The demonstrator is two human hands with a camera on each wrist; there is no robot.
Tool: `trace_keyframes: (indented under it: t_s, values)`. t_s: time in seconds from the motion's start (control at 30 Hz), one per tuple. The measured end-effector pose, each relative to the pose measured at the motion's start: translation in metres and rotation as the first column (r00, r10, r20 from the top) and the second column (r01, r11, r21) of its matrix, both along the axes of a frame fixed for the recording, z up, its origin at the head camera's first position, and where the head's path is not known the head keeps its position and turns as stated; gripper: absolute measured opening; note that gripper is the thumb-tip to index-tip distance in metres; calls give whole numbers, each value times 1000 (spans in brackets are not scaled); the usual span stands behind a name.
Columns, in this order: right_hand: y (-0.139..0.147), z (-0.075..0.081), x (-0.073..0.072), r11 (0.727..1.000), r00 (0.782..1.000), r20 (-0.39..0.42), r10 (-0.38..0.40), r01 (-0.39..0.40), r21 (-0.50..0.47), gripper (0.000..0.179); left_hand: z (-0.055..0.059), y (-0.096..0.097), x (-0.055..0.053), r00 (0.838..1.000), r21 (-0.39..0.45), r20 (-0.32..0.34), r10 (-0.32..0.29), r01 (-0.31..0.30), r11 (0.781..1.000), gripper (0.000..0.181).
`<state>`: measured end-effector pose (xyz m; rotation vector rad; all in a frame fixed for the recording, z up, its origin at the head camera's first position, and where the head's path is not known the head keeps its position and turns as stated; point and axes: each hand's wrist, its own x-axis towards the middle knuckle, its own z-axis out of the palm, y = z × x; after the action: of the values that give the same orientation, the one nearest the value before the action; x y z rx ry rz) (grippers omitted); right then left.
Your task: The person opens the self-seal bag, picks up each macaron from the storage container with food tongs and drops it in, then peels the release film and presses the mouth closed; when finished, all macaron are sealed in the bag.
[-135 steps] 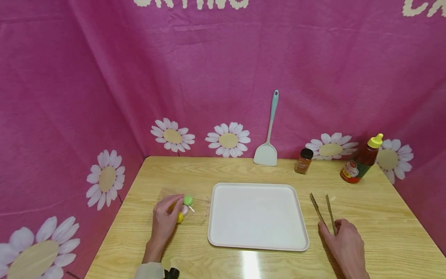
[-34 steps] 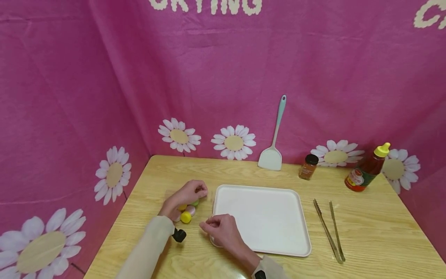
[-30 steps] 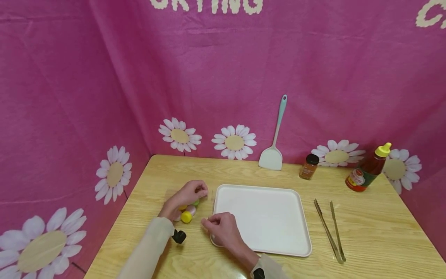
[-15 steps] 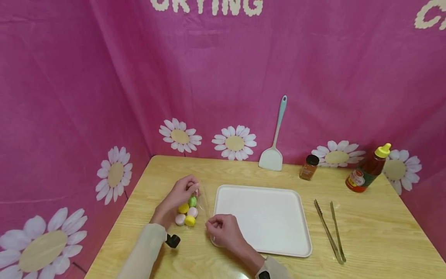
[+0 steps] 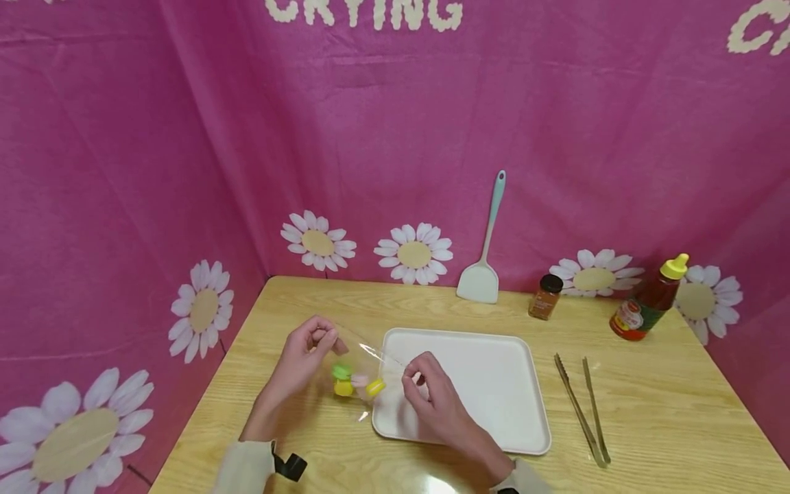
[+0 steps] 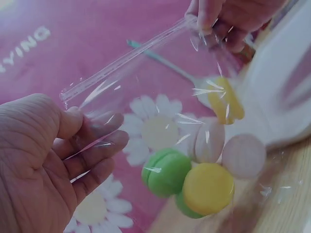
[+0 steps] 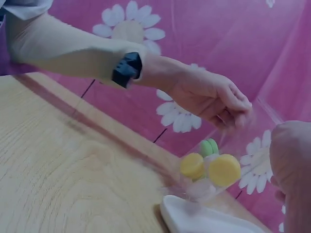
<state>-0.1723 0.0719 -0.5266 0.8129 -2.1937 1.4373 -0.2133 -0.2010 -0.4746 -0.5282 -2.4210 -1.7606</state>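
Observation:
Between both hands hangs a clear plastic bag (image 6: 131, 73), its top edge stretched taut and tilted. Inside it are several macarons: a green macaron (image 6: 166, 172), a yellow macaron (image 6: 208, 188) and a pale pink macaron (image 6: 244, 155) among them. My left hand (image 5: 299, 360) pinches one top corner between thumb and fingers. At the opposite corner, my right hand (image 5: 441, 398) pinches the bag above the left part of the white tray (image 5: 494, 370). Whether the bag's mouth is open or sealed I cannot tell. The macarons hang just left of the tray.
Metal tongs (image 5: 577, 409) lie to the right of the tray. Along the back stand a spatula (image 5: 478, 283) leaning on the pink cloth (image 5: 555, 137), a small black-lidded jar (image 5: 545, 298) and a sauce bottle (image 5: 648, 302) with a yellow cap.
Earlier my right hand gripped the tongs; it let them go and moved left to the bag. Both hands have since raised the bag off the table and shifted it toward the tray.

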Motion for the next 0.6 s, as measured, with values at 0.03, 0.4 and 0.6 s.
trace_keyframes:
  t_s: [0.03,0.4,0.6]
  values:
    - [3,2,1,1000,1000,-18,9,-10,-18,13,3,2,5,1000,12,-10,1,-1,1000,17]
    - [24,33,25,941,987,102,122,-82,-328,12,27,27,46,995,107,-103,-3,14,994,11]
    - [42,46,44,942,999,-19,28,-32,-335,13,27,51,68,985,201,-125,-117,141,969,8]
